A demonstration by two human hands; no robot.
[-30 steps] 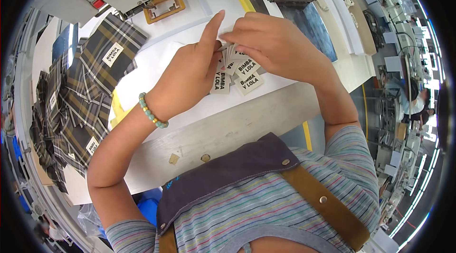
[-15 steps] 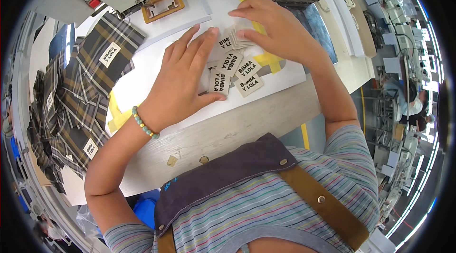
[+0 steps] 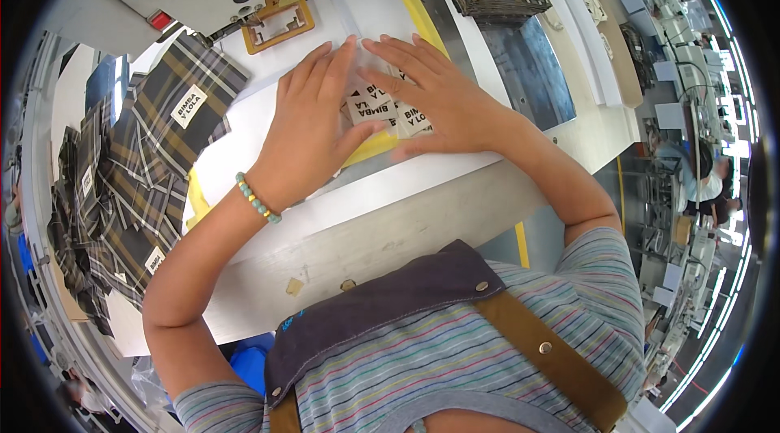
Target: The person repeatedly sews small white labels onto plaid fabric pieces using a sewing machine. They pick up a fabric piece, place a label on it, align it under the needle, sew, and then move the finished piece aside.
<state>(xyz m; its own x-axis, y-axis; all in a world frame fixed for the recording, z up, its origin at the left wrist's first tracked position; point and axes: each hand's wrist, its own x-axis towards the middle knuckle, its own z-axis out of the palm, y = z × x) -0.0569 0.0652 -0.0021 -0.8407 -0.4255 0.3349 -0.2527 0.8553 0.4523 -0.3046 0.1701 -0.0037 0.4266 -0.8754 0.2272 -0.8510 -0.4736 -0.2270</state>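
Both hands lay flat and open, gripping nothing: the left hand [image 3: 313, 128] and right hand [image 3: 431, 96] pressed a small stack of white rectangular fabric labels [image 3: 382, 108] onto the white desk [image 3: 268, 120], near the yellow tape strip [image 3: 414, 2]. Uneven pressure could have fanned the labels out of alignment. No containers showed; plaid fabric pieces [image 3: 162, 132] lay loose at left.

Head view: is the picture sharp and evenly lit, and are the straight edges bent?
Head view: the left hand, right hand and white labels between them look sharp and brightly lit; the white table is close to washed out; table edges curve toward the rim, a black ring surrounds the picture, and the distant room at right is small and hard to read.
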